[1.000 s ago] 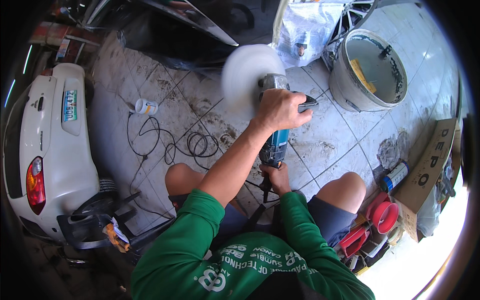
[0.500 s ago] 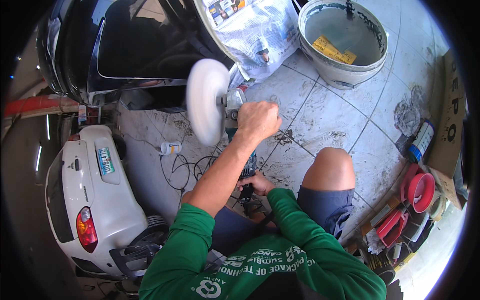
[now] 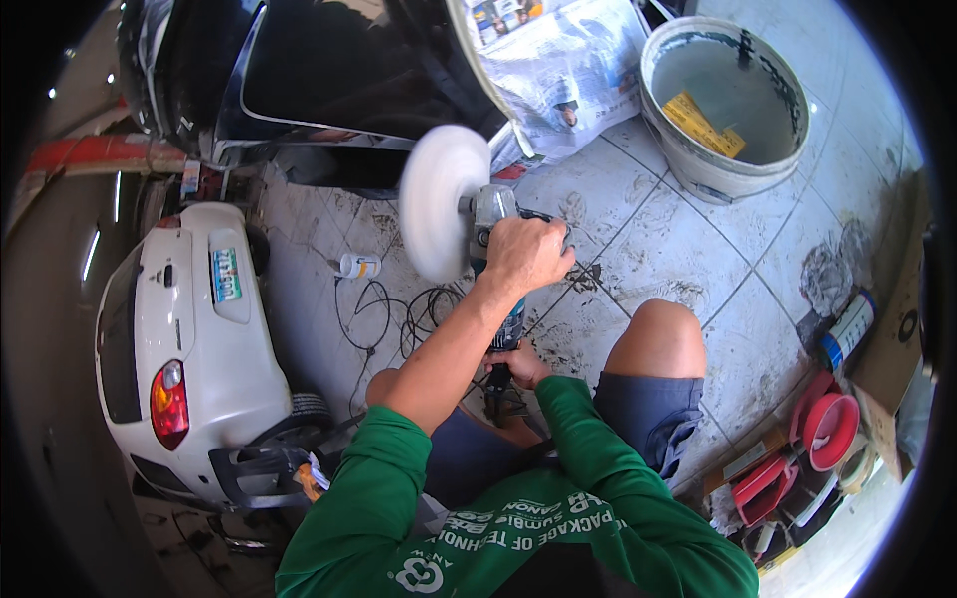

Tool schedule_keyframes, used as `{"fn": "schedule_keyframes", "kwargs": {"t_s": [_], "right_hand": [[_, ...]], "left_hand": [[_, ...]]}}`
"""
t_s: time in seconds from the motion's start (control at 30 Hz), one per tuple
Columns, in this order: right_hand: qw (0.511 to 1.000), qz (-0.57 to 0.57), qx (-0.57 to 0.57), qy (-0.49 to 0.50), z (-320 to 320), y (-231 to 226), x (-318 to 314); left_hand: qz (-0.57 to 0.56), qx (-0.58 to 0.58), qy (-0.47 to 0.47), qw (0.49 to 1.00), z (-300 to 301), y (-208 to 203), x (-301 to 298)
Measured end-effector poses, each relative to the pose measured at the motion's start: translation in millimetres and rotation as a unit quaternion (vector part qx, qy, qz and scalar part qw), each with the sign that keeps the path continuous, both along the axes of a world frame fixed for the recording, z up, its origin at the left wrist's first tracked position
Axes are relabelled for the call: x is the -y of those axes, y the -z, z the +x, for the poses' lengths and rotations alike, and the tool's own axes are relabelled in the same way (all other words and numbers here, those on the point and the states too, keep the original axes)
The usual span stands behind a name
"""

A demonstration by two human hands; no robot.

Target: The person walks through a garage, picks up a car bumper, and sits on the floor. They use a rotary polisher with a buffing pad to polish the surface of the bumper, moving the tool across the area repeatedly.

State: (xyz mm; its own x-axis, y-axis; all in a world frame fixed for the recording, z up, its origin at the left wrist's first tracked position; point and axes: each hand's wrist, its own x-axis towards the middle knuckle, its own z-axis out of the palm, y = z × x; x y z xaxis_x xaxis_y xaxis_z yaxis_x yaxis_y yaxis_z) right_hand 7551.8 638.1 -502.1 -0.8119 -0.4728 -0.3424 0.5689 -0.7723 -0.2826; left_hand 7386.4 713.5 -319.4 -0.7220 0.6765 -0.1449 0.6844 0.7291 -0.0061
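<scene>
A polisher with a teal body [image 3: 510, 327] and a grey metal head [image 3: 494, 205] is held between my hands. My left hand [image 3: 528, 255] is closed around the black side handle by the head. Lower down, my right hand [image 3: 520, 365] wraps the rear grip, its fingers partly hidden. The round white polishing pad [image 3: 444, 203] stands on edge and looks smeared, as if spinning. Just beyond it is the glossy black car panel [image 3: 339, 70]; whether the pad touches it I cannot tell. Plastic and newsprint masking [image 3: 573, 75] covers the area right of the panel.
A bucket [image 3: 688, 174] of cloudy water with a yellow sheet inside stands at the far right. Black cable [image 3: 374, 309] coils left of my arm near a white container [image 3: 359, 266]. A white car [image 3: 194, 319] is at left; red trays [image 3: 829, 431] and cardboard [image 3: 887, 309] lie right.
The view has shifted, so the black panel, masking and bucket sit farther right in it. The polisher appears slightly right and lower, both hands still on it. The pad remains blurred.
</scene>
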Motion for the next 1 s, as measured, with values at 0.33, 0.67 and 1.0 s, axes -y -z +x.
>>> {"fn": "schedule_keyframes", "kwargs": {"t_s": [0.33,0.67,1.0], "right_hand": [[0.961,0.259,-0.071,-0.06,3.7,-14.9,22.6],[0.912,0.398,-0.098,0.024,-26.0,-41.4,52.0],[0.857,0.501,-0.035,0.117,-41.4,-52.6,97.6]], "left_hand": [[0.175,-0.105,-0.066,0.977,5.0,-56.5,101.3],[0.338,-0.103,0.076,0.932,-18.2,-70.8,154.9],[0.418,-0.057,0.129,0.897,-47.6,-76.6,205.3]]}}
